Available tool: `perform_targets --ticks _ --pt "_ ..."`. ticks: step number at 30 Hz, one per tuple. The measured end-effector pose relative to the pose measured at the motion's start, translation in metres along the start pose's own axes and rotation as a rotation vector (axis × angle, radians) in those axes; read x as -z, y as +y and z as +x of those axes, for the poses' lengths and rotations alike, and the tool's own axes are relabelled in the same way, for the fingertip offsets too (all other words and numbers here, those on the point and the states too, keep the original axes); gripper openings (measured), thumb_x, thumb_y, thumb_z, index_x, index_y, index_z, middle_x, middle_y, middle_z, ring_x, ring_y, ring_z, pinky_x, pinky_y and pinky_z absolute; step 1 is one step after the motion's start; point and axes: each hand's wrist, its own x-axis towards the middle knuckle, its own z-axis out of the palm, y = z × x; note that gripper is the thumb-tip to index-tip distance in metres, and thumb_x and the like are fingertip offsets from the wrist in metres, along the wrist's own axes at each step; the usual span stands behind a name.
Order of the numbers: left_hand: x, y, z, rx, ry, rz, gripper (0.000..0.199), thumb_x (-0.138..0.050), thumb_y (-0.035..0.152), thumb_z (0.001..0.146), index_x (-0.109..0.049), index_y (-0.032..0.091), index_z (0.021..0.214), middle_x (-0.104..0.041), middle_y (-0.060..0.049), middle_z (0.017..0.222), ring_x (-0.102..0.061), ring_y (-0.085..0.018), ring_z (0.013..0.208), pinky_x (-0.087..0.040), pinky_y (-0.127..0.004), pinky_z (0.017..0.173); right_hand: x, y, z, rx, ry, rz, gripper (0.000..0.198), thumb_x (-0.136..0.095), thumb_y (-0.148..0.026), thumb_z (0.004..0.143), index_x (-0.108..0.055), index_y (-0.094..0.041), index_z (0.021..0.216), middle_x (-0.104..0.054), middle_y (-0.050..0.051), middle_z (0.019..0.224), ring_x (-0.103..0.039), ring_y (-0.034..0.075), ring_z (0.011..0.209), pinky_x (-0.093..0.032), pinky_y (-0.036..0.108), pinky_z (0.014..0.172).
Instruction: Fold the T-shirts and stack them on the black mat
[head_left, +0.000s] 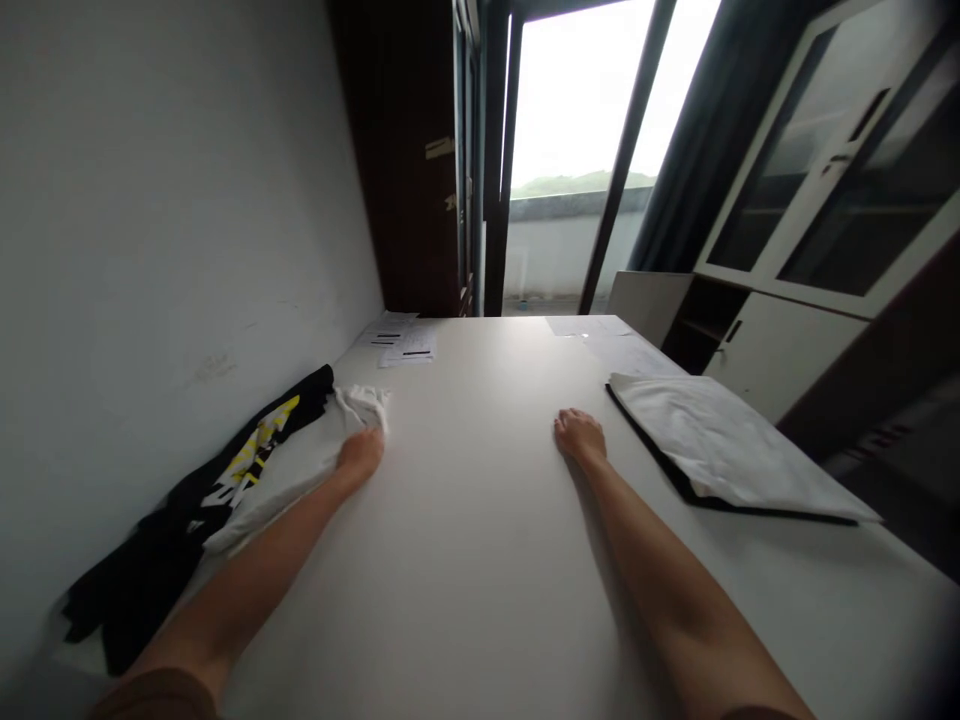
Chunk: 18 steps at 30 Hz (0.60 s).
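White cloth (300, 468) | long axis alongside black shirt (176, 520), right of it | left hand (361, 452) nearer shirt, clamped on cloth's far end | right hand (580, 436) farther off, cannot tell grip

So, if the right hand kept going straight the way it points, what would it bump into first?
Ahead of the right hand, the white tabletop looks free to its far edge, probably with the window beyond; depth is hard to judge.

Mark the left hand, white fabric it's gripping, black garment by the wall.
Left hand (361, 453), head view: back of the hand.
White fabric (300, 468), head view: middle of its spread.
Black garment (176, 522), head view: plain black part.
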Motion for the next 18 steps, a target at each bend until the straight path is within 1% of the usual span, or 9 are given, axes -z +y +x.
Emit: perform_targets --ticks 2,4,6,8,9,11,14,16,18 --pt "-0.012 0.055 0.003 -0.130 -0.009 -0.054 0.038 -0.052 0.026 0.096 -0.065 0.009 0.127 -0.067 -0.020 0.124 -0.060 -0.029 0.119 -0.042 -0.041 0.105 0.000 0.001 -0.002 0.038 -0.022 0.066 0.035 -0.047 -0.033 0.099 -0.070 -0.023 0.124 -0.063 0.012 0.139 -0.054 0.025 0.129 -0.037 0.037 0.108" --pt "-0.026 0.109 -0.004 -0.263 -0.021 -0.103 0.046 -0.058 0.038 0.095 -0.062 0.017 0.136 -0.063 -0.015 0.135 -0.057 -0.027 0.126 -0.041 -0.040 0.110 0.001 0.002 -0.005 0.092 -0.047 0.128 0.034 -0.048 -0.034 0.100 -0.070 -0.025 0.123 -0.063 0.009 0.140 -0.055 0.023 0.130 -0.037 0.035 0.109" --pt "-0.038 0.156 -0.018 -0.452 -0.049 -0.210 0.049 -0.062 0.043 0.093 -0.062 0.023 0.138 -0.053 -0.013 0.151 -0.046 -0.029 0.141 -0.032 -0.045 0.118 0.002 0.001 -0.008 0.129 -0.059 0.167 0.033 -0.047 -0.034 0.101 -0.071 -0.025 0.122 -0.064 0.008 0.139 -0.057 0.022 0.128 -0.037 0.034 0.109" --pt "-0.044 0.187 -0.032 -0.601 -0.006 -0.319 0.050 -0.061 0.039 0.093 -0.059 0.026 0.142 -0.047 -0.010 0.156 -0.037 -0.028 0.147 -0.023 -0.049 0.124 0.005 -0.001 -0.010 0.152 -0.061 0.188 0.033 -0.046 -0.034 0.103 -0.070 -0.024 0.123 -0.067 0.007 0.134 -0.059 0.021 0.125 -0.039 0.033 0.107" --pt "-0.045 0.195 -0.036 -0.648 0.043 -0.347 0.048 -0.059 0.035 0.094 -0.059 0.028 0.142 -0.047 -0.008 0.157 -0.035 -0.027 0.148 -0.018 -0.050 0.126 0.006 -0.002 -0.010 0.163 -0.062 0.195 0.033 -0.046 -0.034 0.104 -0.070 -0.024 0.124 -0.068 0.008 0.132 -0.060 0.021 0.124 -0.039 0.033 0.107" --pt "-0.041 0.195 -0.037 -0.632 0.165 -0.364 0.044 -0.056 0.028 0.095 -0.060 0.029 0.139 -0.050 -0.006 0.154 -0.036 -0.026 0.147 -0.016 -0.049 0.127 0.008 -0.004 -0.011 0.184 -0.065 0.202 0.033 -0.046 -0.033 0.104 -0.068 -0.023 0.127 -0.069 0.009 0.130 -0.061 0.021 0.122 -0.040 0.032 0.105" --pt "-0.034 0.167 -0.026 -0.418 0.281 -0.313 0.038 -0.053 0.024 0.095 -0.064 0.025 0.132 -0.056 -0.010 0.146 -0.044 -0.027 0.140 -0.023 -0.047 0.124 0.014 -0.010 -0.013 0.197 -0.056 0.217 0.036 -0.047 -0.034 0.105 -0.063 -0.023 0.135 -0.069 0.010 0.128 -0.061 0.021 0.119 -0.042 0.031 0.102" --pt "-0.032 0.143 -0.016 -0.282 0.258 -0.249 0.037 -0.055 0.025 0.095 -0.065 0.020 0.131 -0.058 -0.014 0.141 -0.048 -0.029 0.134 -0.029 -0.047 0.119 0.020 -0.017 -0.018 0.215 -0.050 0.243 0.035 -0.047 -0.034 0.105 -0.064 -0.023 0.133 -0.072 0.009 0.121 -0.063 0.020 0.114 -0.043 0.029 0.098" --pt "-0.033 0.128 -0.011 -0.206 0.198 -0.186 0.036 -0.055 0.025 0.096 -0.065 0.017 0.130 -0.061 -0.016 0.134 -0.052 -0.030 0.128 -0.036 -0.046 0.112 0.026 -0.028 -0.025 0.255 -0.063 0.277 0.031 -0.047 -0.035 0.105 -0.068 -0.024 0.125 -0.074 0.006 0.111 -0.065 0.019 0.104 -0.043 0.027 0.092"
